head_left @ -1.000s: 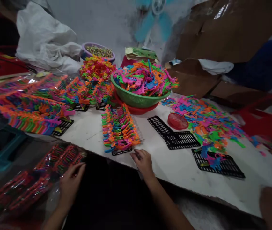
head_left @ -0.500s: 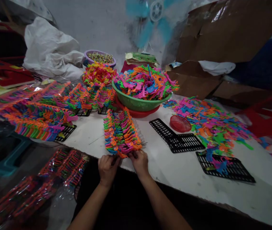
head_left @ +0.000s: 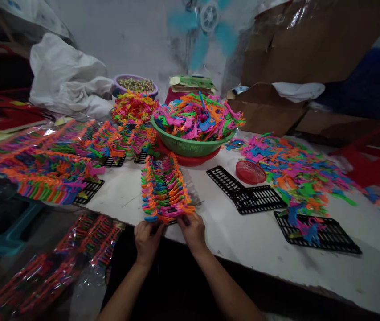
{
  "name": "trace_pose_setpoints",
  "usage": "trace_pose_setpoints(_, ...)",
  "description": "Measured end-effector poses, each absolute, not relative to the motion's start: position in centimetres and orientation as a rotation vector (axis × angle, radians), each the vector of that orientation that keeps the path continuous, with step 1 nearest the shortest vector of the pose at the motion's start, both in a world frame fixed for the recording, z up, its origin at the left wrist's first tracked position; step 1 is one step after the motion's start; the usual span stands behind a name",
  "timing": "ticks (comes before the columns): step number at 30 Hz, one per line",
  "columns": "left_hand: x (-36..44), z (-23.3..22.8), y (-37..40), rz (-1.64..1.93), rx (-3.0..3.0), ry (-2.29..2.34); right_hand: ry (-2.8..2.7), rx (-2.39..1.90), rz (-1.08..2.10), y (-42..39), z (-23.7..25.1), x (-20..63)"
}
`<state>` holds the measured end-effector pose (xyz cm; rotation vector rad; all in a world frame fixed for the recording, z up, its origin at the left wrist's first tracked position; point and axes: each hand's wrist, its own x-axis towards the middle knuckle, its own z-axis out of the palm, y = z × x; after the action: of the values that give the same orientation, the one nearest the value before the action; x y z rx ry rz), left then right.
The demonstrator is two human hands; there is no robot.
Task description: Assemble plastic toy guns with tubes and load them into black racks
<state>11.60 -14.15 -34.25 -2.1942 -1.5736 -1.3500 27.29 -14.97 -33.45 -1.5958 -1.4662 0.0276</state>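
In front of me on the table lies a black slotted rack (head_left: 172, 222) filled with rows of small bright plastic gun-shaped toys (head_left: 166, 185) in orange, pink, green and blue. My left hand (head_left: 147, 240) has its fingers closed at the near left corner of this rack. At the near right corner, my right hand (head_left: 192, 232) pinches the same edge, its fingertips partly hidden under an orange toy. Most of the rack is covered by the toys.
A green basket (head_left: 193, 147) heaped with loose toys stands behind the rack. To the right are black racks (head_left: 259, 199), a small red basket (head_left: 250, 172) and a spread pile of toys (head_left: 296, 165). Filled racks (head_left: 52, 169) cover the left side. A fan (head_left: 209, 18) stands behind.
The whole view has shifted slightly. Both hands stay at the rack's near end, and the left hand's fingers have shifted a little at the corner.
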Motion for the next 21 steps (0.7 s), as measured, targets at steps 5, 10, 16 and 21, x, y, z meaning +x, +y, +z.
trace_pose_setpoints(5,11.4,-34.0,-14.2,-1.392,-2.186,-1.568,-1.325,-1.557,-0.012,-15.6,-32.8,28.7)
trace_pose_setpoints(10,10.7,-33.5,-15.0,-1.448,-2.216,-1.583,-1.346,-1.910,0.166,-15.2,-32.5,34.1)
trace_pose_setpoints(16,10.0,-34.2,-15.8,-1.294,-2.108,-1.678,-1.382,-1.884,0.012,-16.0,-30.8,34.6)
trace_pose_setpoints(21,10.3,-34.3,-15.3,-0.935,-1.977,-1.892,-1.495,-1.546,0.146,-16.6,-31.4,27.7)
